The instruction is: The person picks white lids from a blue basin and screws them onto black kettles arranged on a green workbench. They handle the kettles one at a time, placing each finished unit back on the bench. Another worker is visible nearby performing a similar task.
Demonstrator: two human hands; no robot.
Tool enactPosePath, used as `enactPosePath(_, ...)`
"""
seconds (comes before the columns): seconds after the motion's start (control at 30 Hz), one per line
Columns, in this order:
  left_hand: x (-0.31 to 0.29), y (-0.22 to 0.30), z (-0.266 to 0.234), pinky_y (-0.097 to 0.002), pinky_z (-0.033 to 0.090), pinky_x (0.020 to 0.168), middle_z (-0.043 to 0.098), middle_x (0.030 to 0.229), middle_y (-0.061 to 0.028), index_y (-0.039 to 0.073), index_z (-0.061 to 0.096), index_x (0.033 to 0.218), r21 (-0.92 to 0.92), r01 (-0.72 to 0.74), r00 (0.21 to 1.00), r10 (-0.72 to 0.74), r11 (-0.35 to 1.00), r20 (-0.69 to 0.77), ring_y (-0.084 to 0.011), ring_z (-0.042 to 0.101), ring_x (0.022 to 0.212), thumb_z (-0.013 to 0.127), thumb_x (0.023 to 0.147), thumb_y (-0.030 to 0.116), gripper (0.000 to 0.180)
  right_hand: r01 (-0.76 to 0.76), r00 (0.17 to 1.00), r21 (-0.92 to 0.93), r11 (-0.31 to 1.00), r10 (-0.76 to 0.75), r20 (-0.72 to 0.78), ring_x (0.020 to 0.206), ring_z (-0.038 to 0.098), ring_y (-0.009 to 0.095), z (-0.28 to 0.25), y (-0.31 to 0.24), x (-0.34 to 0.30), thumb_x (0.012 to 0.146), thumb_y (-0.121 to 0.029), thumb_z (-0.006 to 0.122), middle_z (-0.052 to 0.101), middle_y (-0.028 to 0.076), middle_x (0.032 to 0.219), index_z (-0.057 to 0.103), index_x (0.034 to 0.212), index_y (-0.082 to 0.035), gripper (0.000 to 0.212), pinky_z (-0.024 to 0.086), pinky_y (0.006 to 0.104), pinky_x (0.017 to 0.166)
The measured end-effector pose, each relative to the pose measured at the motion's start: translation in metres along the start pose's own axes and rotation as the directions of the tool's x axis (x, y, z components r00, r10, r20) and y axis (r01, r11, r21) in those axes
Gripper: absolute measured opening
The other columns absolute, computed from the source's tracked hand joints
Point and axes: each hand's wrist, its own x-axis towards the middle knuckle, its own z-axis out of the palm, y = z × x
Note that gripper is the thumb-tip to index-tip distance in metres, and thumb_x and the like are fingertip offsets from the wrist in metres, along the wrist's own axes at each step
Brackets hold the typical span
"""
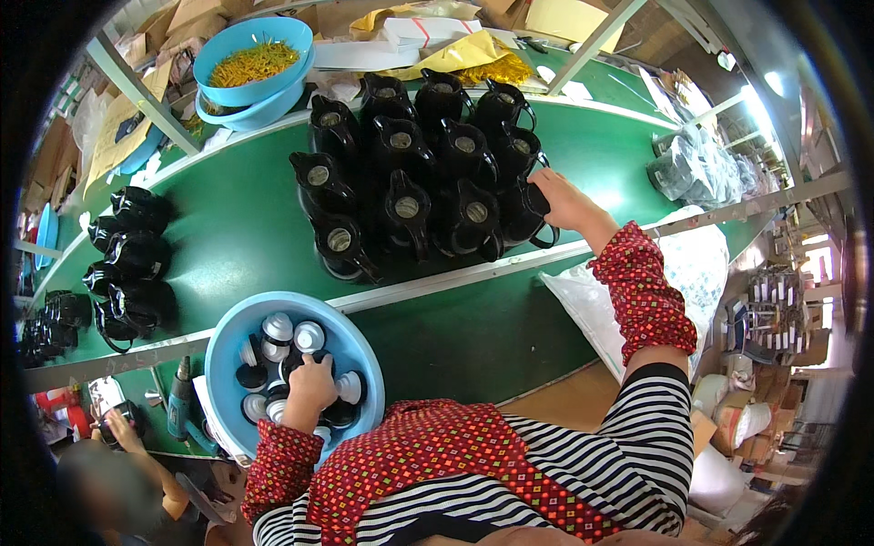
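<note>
On the green bench stand several black vacuum jugs (407, 207) in close rows, upright, their round mouths uncovered. My right hand (564, 200) is closed over the top of the jug (522, 214) at the right end of the nearest row, hiding its mouth. A light blue basin (218, 364) sits in front of me on the left, holding several stoppers (309, 337) with black and white-silver parts. Inside it, my left hand (312, 387) has its fingers curled down on a black stopper, which is partly hidden beneath them.
More black jugs (138, 255) stand at the bench's left. Behind are stacked blue bowls (250, 68) with yellowish pieces. A metal rail (428, 287) crosses before the jugs. A white plastic bag (583, 300) lies at right, a power screwdriver (179, 400) at lower left beside another person (127, 473).
</note>
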Motion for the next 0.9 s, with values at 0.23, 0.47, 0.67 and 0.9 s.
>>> enactPosePath(0.23, 0.022, -0.014, 0.008, -0.0461, 0.058, 0.088, 0.063, 0.125, -0.0293, 0.008, 0.039, 0.155, -0.017, 0.033, 0.998, -0.034, 0.999, -0.053, -0.0395, 0.071, 0.102, 0.063, 0.092, 0.022, 0.070, -0.221, 0.969, -0.186, 0.957, 0.237, 0.068, 0.111, 0.064, 0.041, -0.018, -0.014, 0.005, 0.081, -0.038, 0.080, 0.064, 0.024, 0.118, 0.056, 0.130, -0.003, 0.064, 0.054, 0.0472, 0.093)
enactPosePath(0.47, 0.024, -0.011, -0.007, -0.0461, 0.058, 0.087, 0.055, 0.137, -0.0311, 0.005, 0.049, 0.146, -0.027, 0.016, 0.998, -0.017, 1.000, -0.052, -0.0406, 0.071, 0.104, 0.064, 0.093, 0.027, 0.060, -0.197, 0.980, -0.140, 0.970, 0.197, -0.019, 0.107, 0.068, 0.042, -0.016, -0.003, -0.012, 0.086, -0.070, 0.063, 0.067, 0.028, 0.118, 0.049, 0.146, -0.005, 0.089, 0.055, 0.0474, 0.091)
enactPosePath(0.67, 0.034, -0.016, 0.008, -0.0452, 0.058, 0.087, 0.066, 0.122, -0.0282, 0.001, 0.065, 0.122, 0.015, -0.026, 1.000, 0.026, 1.000, -0.007, -0.0388, 0.071, 0.102, 0.063, 0.087, 0.017, 0.039, -0.544, 0.812, -0.211, 0.812, 0.573, 0.111, 0.104, 0.069, 0.044, -0.032, -0.020, 0.012, 0.087, -0.070, 0.063, 0.067, 0.028, 0.120, 0.044, 0.152, -0.013, 0.088, 0.056, 0.0493, 0.090)
enactPosePath(0.9, 0.034, -0.018, 0.008, -0.0471, 0.059, 0.084, 0.072, 0.103, -0.0264, -0.004, 0.061, 0.121, -0.054, -0.068, 0.994, 0.063, 0.996, -0.093, -0.0392, 0.073, 0.095, 0.067, 0.084, 0.017, 0.043, -0.341, 0.930, -0.123, 0.932, 0.353, 0.101, 0.101, 0.068, 0.047, -0.010, -0.010, -0.007, 0.082, -0.051, 0.079, 0.065, 0.031, 0.118, 0.042, 0.152, -0.016, 0.087, 0.056, 0.0497, 0.088)
